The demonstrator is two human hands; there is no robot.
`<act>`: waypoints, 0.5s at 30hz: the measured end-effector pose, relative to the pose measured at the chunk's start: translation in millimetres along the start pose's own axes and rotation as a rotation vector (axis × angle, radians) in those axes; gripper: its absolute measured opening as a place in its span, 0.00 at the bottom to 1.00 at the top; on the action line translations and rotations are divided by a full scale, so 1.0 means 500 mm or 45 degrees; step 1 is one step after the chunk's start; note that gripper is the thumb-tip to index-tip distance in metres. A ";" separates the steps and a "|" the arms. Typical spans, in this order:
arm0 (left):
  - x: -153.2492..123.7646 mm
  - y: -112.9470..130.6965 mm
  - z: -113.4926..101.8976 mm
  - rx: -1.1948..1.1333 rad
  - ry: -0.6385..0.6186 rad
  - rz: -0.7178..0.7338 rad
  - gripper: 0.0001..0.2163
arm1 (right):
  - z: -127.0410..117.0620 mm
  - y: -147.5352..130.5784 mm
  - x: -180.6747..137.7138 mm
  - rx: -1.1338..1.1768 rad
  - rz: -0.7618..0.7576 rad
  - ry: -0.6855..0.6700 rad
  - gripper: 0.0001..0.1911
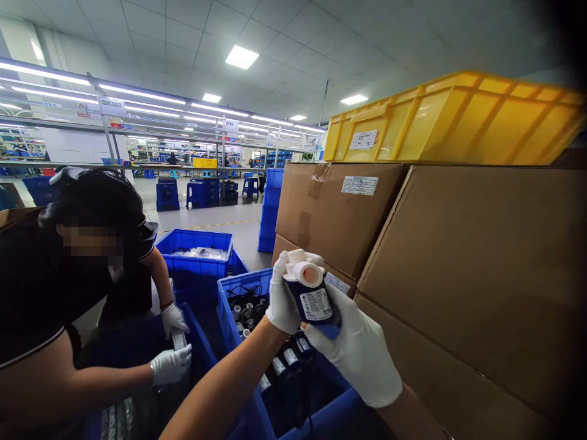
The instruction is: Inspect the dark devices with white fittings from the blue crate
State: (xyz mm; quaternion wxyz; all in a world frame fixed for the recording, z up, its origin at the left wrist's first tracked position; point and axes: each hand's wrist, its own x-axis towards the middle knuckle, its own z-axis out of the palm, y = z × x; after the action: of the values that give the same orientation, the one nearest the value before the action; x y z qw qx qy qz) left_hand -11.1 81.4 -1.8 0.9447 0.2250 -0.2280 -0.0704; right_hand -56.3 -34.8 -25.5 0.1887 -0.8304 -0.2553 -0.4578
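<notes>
Your right hand (358, 360), low centre of frame, cups the dark cylinder (314, 302) from below; your left hand (282, 296) wraps its side. Its long axis tilts upward, white end uppermost, above the blue bin (229, 305).

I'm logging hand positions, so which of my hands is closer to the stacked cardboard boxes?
Right. The right hand supports the dark blue part from below, close to the cardboard boxes; the left hand grips its far side, over the blue bin.
</notes>
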 end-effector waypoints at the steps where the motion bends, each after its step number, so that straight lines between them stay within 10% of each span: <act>1: 0.000 0.001 0.001 -0.004 -0.002 0.001 0.24 | -0.001 -0.001 0.000 0.015 0.013 -0.010 0.26; 15: -0.002 -0.006 0.017 -0.037 0.220 0.057 0.21 | 0.012 0.000 -0.007 0.047 0.335 -0.131 0.31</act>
State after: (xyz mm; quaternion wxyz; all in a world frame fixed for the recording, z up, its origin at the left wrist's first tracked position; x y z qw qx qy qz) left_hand -16.1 75.6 2.9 0.9653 0.2115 -0.1496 -0.0329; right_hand -53.7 -32.4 -31.8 0.2489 -0.8755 -0.1619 -0.3813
